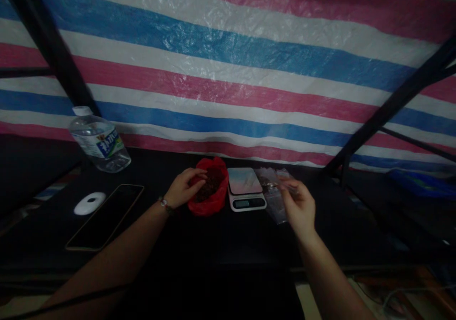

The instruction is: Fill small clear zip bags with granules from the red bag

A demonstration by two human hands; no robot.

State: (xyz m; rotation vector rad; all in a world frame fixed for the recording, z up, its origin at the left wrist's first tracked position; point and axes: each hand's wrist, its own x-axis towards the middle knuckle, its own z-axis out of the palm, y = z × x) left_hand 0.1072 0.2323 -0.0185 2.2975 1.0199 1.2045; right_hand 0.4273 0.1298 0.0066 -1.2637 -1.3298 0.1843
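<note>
The left hand (184, 187), thumb and fingers apart, is at the open red plastic bag (207, 209) of dark bits (213, 183) near the black desk's (221, 249) far edge. Beside the white digital scale (245, 182), the right hand (301, 210) touches clear plastic bags (276, 207); its grip is unclear.

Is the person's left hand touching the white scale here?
Apart. The head view shows part of the red bag between the left hand and the white scale.
</note>
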